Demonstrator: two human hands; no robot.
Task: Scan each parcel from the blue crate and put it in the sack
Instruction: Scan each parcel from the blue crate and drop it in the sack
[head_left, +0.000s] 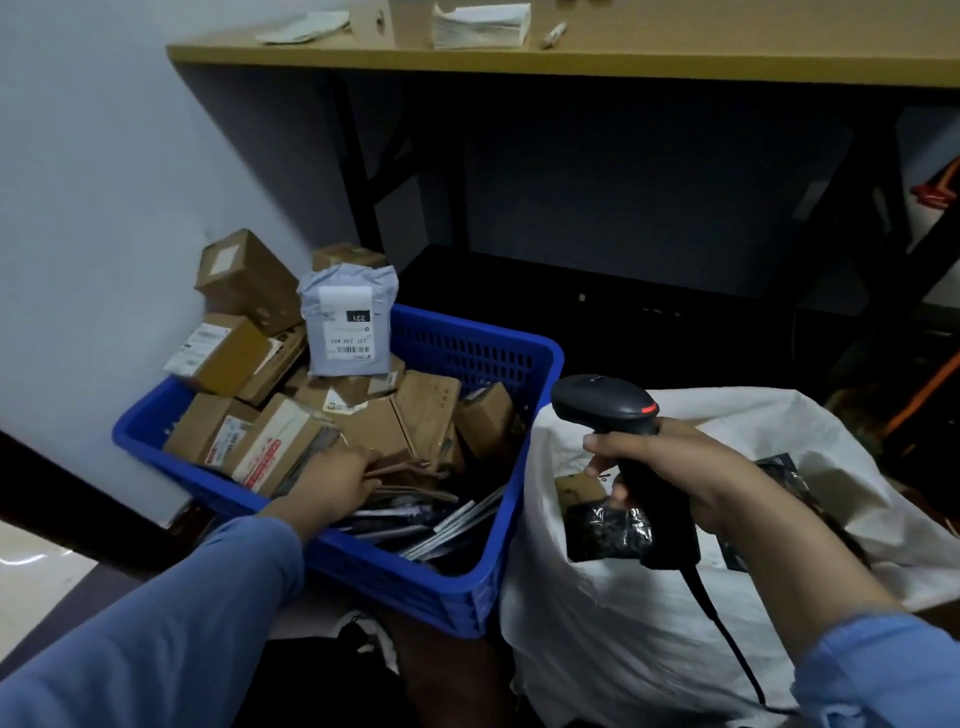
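Left hand fingertips out of sight among flat parcels

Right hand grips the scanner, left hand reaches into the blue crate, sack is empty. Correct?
Not quite. The sack is not empty: the head view shows a black parcel and a brown parcel inside. The right hand grips the scanner and the left hand reaches into the blue crate.

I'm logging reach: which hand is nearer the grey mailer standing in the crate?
Left. The left hand is in the crate, in front of the grey mailer; the right hand grips the scanner over the sack.
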